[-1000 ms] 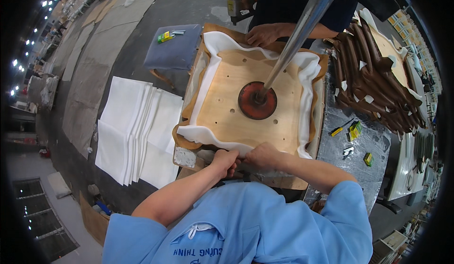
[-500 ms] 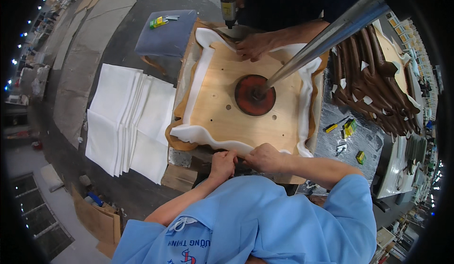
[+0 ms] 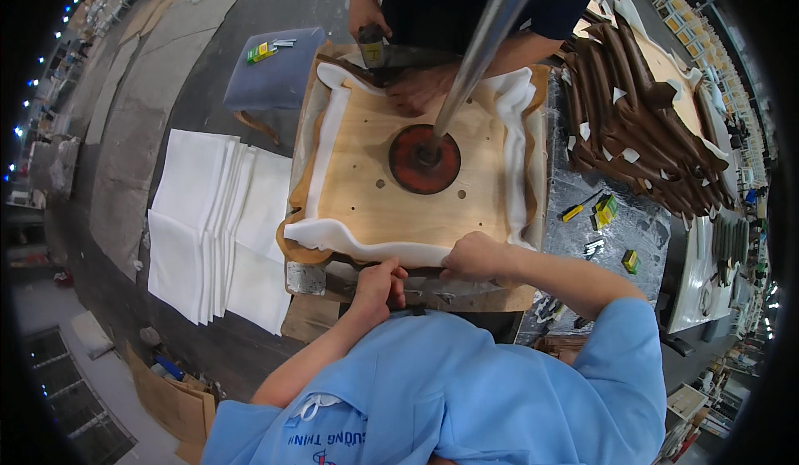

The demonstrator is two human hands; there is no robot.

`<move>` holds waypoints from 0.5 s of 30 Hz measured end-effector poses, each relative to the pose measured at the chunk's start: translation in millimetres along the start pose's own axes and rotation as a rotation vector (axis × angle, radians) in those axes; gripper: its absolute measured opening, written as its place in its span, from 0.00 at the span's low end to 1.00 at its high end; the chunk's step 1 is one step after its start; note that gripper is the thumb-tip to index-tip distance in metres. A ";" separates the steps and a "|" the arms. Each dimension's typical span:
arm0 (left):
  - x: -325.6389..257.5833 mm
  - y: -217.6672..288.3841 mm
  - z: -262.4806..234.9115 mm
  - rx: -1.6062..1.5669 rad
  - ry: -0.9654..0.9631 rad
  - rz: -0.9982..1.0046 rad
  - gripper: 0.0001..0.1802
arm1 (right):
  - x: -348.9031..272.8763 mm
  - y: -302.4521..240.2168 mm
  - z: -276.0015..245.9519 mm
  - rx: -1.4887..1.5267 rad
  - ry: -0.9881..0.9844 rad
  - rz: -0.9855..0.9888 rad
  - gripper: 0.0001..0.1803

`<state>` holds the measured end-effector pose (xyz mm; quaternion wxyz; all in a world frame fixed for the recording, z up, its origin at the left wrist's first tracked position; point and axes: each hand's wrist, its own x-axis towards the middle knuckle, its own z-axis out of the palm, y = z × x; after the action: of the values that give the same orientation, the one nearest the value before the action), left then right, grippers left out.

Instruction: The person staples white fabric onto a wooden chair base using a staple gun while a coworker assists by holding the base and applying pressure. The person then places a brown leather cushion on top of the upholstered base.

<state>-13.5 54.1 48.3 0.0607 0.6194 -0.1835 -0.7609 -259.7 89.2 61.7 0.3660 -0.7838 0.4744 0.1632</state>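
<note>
A square wooden seat panel [image 3: 424,207] lies on the bench with white foam padding [image 3: 358,244] folded up around its edges and a brown cover [image 3: 304,251] showing outside it. My right hand [image 3: 476,258] is closed on the near edge of the padding and cover. My left hand [image 3: 377,288], its fingers curled, is beside that same edge, a little to the left; what it pinches, if anything, is hidden. A dark red round disc [image 3: 424,159] on a metal rod [image 3: 483,49] presses on the panel's middle.
Across the bench, a co-worker's hand [image 3: 420,89] lies on the far edge; the other holds a power tool [image 3: 374,47]. White sheets [image 3: 196,223] are stacked left, near a blue-grey cushion [image 3: 275,69]. Brown covers [image 3: 637,119], a screwdriver [image 3: 580,207] and small boxes [image 3: 605,211] lie right.
My left hand has drawn down and away from my right hand, which still grips the edge. The co-worker's tool has come down to the far edge. The whole view has shifted slightly.
</note>
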 end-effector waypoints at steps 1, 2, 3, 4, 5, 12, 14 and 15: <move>-1.2 1.6 5.7 0.053 -0.066 -0.087 0.26 | 0.8 2.9 3.5 -0.006 0.024 -0.027 0.25; -1.4 3.1 12.9 0.109 -0.107 -0.190 0.29 | 0.8 5.2 7.3 -0.026 0.011 -0.035 0.24; -0.5 5.1 20.4 0.161 -0.165 -0.296 0.31 | 0.5 7.5 10.6 -0.023 0.071 -0.088 0.24; 1.5 7.5 28.1 0.192 -0.136 -0.303 0.33 | 0.1 9.2 13.8 -0.033 0.096 -0.119 0.23; 4.7 10.0 35.5 0.220 -0.126 -0.315 0.35 | -0.4 10.7 16.6 -0.064 0.082 -0.125 0.22; 14.6 -4.7 56.7 0.277 -0.020 -0.045 0.29 | -0.5 17.7 28.2 -0.009 0.173 -0.215 0.19; 12.2 -15.1 53.3 0.256 -0.013 0.082 0.27 | 0.0 18.0 31.4 -0.056 0.136 -0.199 0.16; 11.3 -19.5 51.6 0.242 -0.008 0.112 0.26 | -0.3 17.9 32.8 -0.017 0.218 -0.242 0.16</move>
<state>-63.2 79.0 39.5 0.0275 0.6078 -0.3085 -0.7312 -272.4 108.3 32.0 0.3225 -0.8515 0.4120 0.0358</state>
